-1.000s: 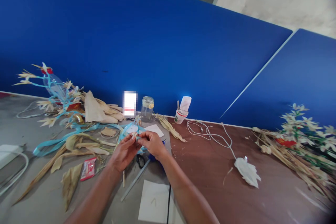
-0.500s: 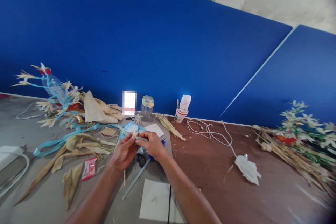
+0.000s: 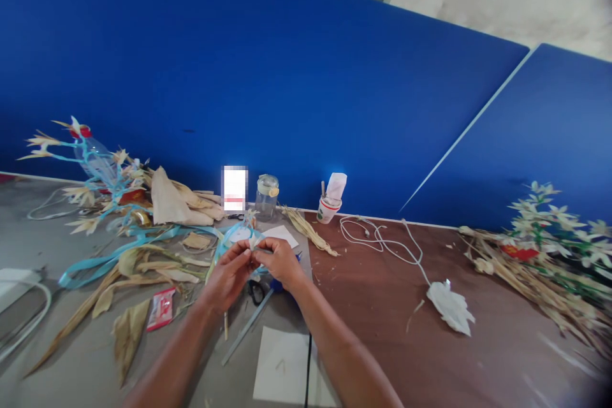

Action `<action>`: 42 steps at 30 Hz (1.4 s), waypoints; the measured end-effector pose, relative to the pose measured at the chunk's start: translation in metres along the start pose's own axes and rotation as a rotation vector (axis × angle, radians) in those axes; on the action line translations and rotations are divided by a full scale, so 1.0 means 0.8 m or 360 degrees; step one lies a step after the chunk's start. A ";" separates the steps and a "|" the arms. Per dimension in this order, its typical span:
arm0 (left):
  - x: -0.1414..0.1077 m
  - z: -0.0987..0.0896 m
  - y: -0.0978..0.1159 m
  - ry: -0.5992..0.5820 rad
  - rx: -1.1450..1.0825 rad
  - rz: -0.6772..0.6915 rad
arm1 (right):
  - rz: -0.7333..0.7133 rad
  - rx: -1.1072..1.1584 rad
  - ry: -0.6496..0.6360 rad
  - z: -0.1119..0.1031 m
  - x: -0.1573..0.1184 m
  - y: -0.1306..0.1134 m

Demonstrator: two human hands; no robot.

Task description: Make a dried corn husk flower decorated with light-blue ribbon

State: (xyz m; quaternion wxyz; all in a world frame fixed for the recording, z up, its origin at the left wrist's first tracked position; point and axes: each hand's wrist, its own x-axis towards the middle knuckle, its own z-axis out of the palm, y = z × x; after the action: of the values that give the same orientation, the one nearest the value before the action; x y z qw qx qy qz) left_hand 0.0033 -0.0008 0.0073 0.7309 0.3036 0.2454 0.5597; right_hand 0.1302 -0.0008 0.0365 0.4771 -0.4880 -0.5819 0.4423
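My left hand (image 3: 230, 274) and my right hand (image 3: 280, 260) meet at the middle of the table, fingers pinched together. Between their fingertips is a small whitish petal-like piece (image 3: 253, 243), partly hidden by the fingers. Light blue ribbon (image 3: 224, 243) lies just behind and beside my left hand. Black scissor handles (image 3: 257, 293) show below the hands, near a pale blue stick (image 3: 247, 326). Dried husks (image 3: 136, 264) spread to the left, with more blue ribbon (image 3: 88, 274) among them.
A bottle (image 3: 98, 159) with blue-stemmed husk flowers stands at the back left. A glass jar (image 3: 266, 197) and a paper cup (image 3: 329, 209) stand by the blue partition. White cable (image 3: 377, 239), crumpled tissue (image 3: 449, 307) and white flowers (image 3: 540, 223) are on the right.
Both hands have shifted slightly at the fingertips, and the whitish piece now shows more between them. The right fingers have curled in closer to the left ones.
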 end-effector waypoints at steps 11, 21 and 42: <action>0.001 0.003 0.004 0.0088 -0.0004 -0.0030 | 0.0022 -0.0039 -0.0070 -0.002 0.002 0.008; 0.003 -0.003 0.008 0.0109 -0.0180 -0.0118 | 0.0169 0.0182 -0.0108 -0.014 0.005 0.005; 0.007 -0.003 0.000 0.0252 -0.0311 -0.0110 | 0.0198 0.0097 0.0348 -0.059 -0.020 -0.012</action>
State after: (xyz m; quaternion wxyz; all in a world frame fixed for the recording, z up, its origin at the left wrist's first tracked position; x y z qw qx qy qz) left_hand 0.0032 0.0051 0.0054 0.7543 0.1771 0.2570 0.5776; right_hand 0.1768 -0.0156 0.0509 0.5240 -0.5537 -0.4814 0.4326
